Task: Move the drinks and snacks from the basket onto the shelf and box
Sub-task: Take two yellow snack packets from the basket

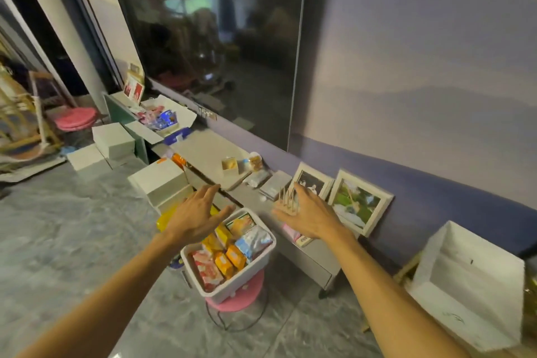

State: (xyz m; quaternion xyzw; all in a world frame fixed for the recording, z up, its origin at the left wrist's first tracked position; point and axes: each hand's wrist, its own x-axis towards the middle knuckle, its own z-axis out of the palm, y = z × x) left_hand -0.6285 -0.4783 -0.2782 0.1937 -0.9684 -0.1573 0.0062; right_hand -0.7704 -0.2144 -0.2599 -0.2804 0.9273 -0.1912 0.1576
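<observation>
Overhead, left hand [194,219] and right hand [309,216] hovered open, empty, above white snack basket [232,285] on pink stool [247,296].

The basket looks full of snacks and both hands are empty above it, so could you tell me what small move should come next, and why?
Probably lower the left hand into the basket and grip one snack pack. Both hands are open and hold nothing, and the left is nearest the packs; the right hand is over the shelf.
</observation>
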